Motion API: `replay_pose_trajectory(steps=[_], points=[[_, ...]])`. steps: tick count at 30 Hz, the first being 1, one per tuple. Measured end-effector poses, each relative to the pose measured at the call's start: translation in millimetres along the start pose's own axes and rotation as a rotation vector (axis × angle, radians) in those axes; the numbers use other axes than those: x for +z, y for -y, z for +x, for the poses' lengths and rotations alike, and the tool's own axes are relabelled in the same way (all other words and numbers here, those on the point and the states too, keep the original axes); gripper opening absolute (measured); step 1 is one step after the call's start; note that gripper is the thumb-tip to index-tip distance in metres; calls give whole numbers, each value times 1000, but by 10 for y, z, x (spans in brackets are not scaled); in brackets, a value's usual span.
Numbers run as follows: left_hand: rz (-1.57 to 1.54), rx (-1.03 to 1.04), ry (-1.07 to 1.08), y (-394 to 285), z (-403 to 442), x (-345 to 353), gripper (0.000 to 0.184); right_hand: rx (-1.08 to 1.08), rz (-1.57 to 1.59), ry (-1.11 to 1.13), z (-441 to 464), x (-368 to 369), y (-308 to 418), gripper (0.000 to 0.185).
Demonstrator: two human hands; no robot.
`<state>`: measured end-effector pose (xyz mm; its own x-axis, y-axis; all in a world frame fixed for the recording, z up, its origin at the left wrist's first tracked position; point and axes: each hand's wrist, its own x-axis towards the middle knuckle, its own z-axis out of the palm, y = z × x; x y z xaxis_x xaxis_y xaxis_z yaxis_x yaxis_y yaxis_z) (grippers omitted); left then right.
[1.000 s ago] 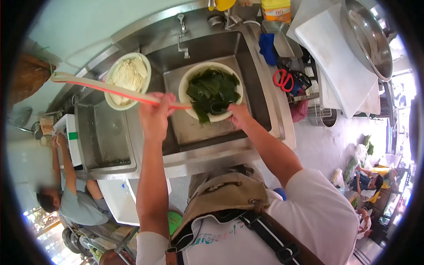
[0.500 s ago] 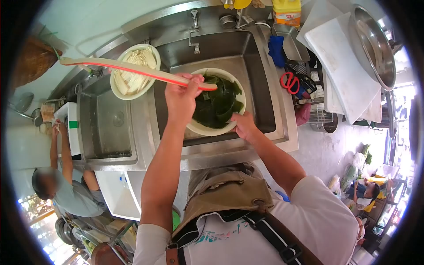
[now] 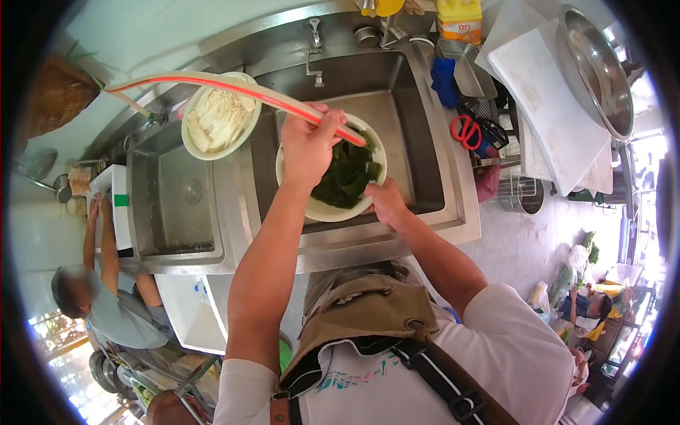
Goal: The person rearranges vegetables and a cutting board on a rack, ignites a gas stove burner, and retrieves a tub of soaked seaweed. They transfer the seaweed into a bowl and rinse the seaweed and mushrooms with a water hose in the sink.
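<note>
My left hand (image 3: 309,145) is closed around a hose (image 3: 248,91), pale with a red stripe. The hose arches from the tap at the left sink, and its free end hangs over a white bowl (image 3: 280,164). In that bowl lie dark green, leafy sheets that look like seaweed (image 3: 347,178). My right hand (image 3: 387,201) grips the bowl's lower right rim, the thumb on the inside. The bowl is over the right-hand sink basin (image 3: 393,92). Whether water runs from the hose, I cannot make out.
A bowl of enoki mushrooms (image 3: 219,119) stands on the divider by the left sink (image 3: 180,227). A faucet (image 3: 315,64) rises behind the right basin. Red-handled scissors (image 3: 465,132), white boards (image 3: 545,92) and a large metal bowl (image 3: 597,78) are at right. Another person (image 3: 117,304) works at far left.
My left hand and the hose end have shifted right across the bowl. The bowl has moved slightly left and toward me, with my right hand still on its rim.
</note>
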<state>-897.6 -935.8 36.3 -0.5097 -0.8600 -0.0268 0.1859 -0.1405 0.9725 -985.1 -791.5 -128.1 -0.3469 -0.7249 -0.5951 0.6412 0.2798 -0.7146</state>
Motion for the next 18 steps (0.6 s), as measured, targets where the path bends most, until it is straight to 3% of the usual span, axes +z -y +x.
replay_pose_trajectory(steps=[4,11,18], points=[[30,-22,-6,-107,67,65,18,7,12,-7,11,76,-22,24],[194,84,-130,-207,345,-431,20,-1,56,31,-4,-45,-40,27],[160,10,-158,-210,152,-568,18,2,73,13,23,-166,3,27]])
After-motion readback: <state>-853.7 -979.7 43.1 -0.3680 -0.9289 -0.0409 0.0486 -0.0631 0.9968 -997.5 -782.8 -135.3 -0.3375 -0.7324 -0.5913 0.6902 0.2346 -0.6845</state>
